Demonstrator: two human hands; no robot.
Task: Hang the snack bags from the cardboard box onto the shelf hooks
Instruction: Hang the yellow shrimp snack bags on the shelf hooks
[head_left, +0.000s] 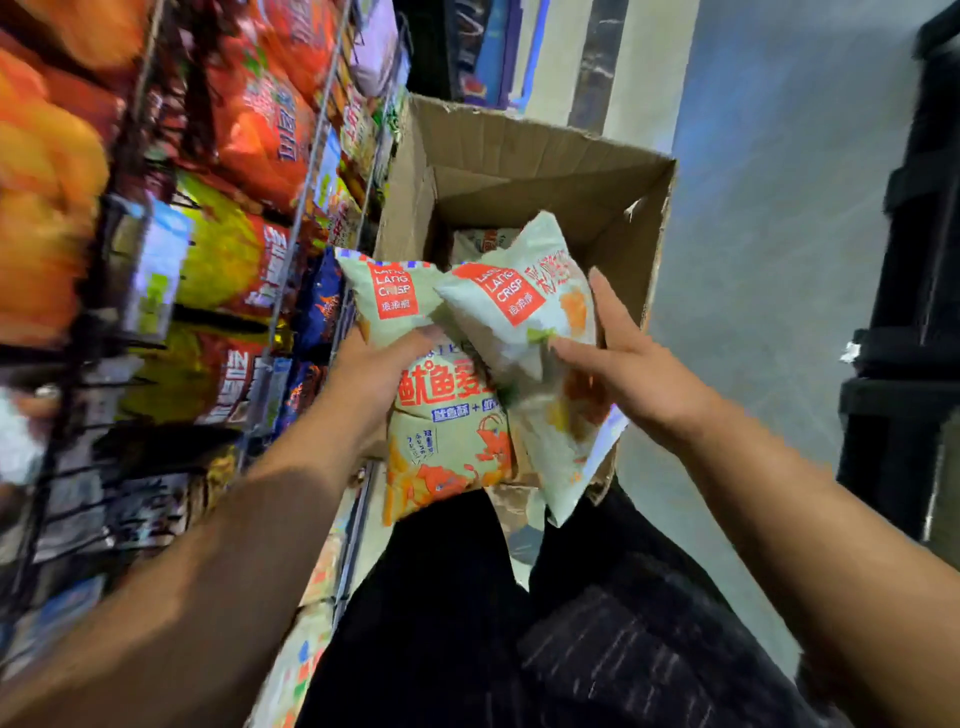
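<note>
Two snack bags: left snack bag (447, 431) and right snack bag (514, 306) overlapping, being held over the near end of the cardboard box (545, 171).
Left grip (384, 374): curling round the left snack bag's side.
Right grip (639, 364): pinching the right snack bag between thumb and fingers.
Shelf (298, 223): standing left, carrying blurred packets.

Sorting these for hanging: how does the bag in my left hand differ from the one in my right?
The left-hand bag faces the camera flat, its print readable; the right-hand bag is turned and tilted, overlapping the other's edge. The left hand grips its bag at the side edge; the right hand pinches its bag mid-body. Both share one pale green, red-labelled design.
</note>
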